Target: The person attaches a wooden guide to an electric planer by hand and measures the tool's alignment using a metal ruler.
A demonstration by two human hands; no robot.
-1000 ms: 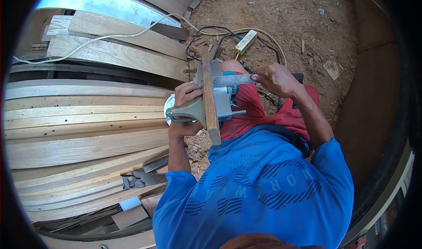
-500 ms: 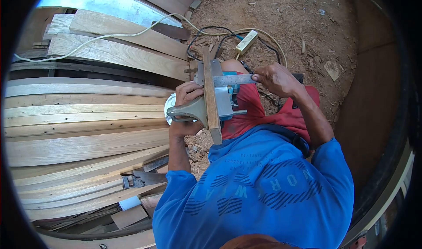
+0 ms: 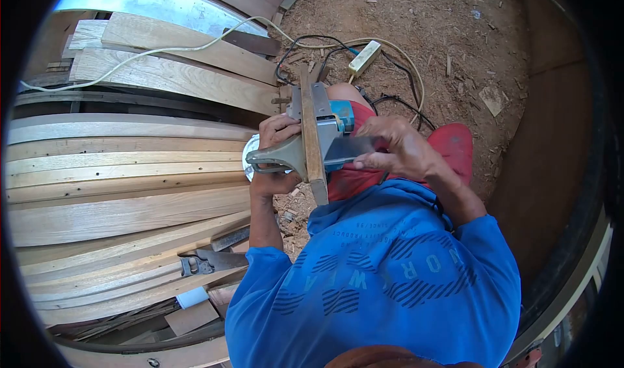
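A blue-and-grey power tool (image 3: 341, 116), which looks like an electric planer, rests on my lap with its flat metal face showing. Along it lies a narrow wooden strip (image 3: 312, 140), beside a grey-green curved handle-like piece (image 3: 283, 160). My left hand (image 3: 278, 131) is closed around the tool's left side; its exact hold is partly hidden by that piece. My right hand (image 3: 406, 148) pinches a flat ruler (image 3: 344, 149), dark and blurred now, its far end close to the strip's right side. I cannot tell whether they touch.
Long boards (image 3: 130, 173) are stacked at the left, with a handsaw (image 3: 211, 262) on them. A white round container (image 3: 249, 148) stands behind my left wrist. Ahead, a power strip (image 3: 364, 58) and cables (image 3: 403, 52) lie on the ground among wood shavings.
My right hand has moved toward my body and slightly left, tilting the ruler, which was level across the tool and showed its bright marked face. My left hand has stayed nearly still.
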